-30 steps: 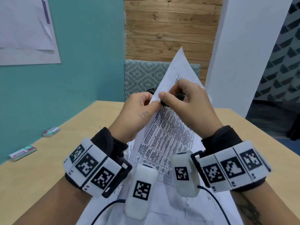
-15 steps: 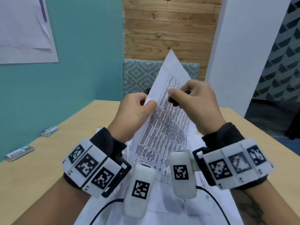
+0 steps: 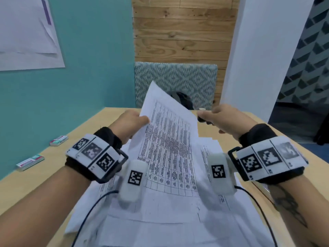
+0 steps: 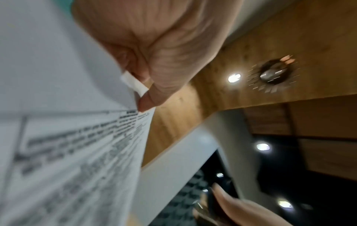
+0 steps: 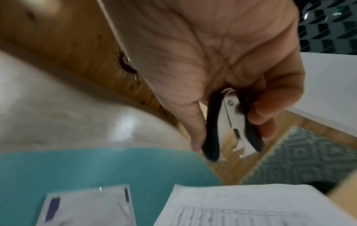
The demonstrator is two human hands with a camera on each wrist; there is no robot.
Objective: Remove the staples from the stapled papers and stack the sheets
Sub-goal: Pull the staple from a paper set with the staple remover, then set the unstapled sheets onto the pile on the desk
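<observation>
Between left grip [image 4: 146,50] (thumb-pinched), paper [image 3: 167,139]

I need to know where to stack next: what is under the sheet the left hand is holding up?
Under the raised sheet, more printed papers lie spread on the wooden table. The sheet covers their middle, so any staples there are hidden.

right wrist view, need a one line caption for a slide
Right hand grips a black-handled staple remover above the printed sheets.
</observation>
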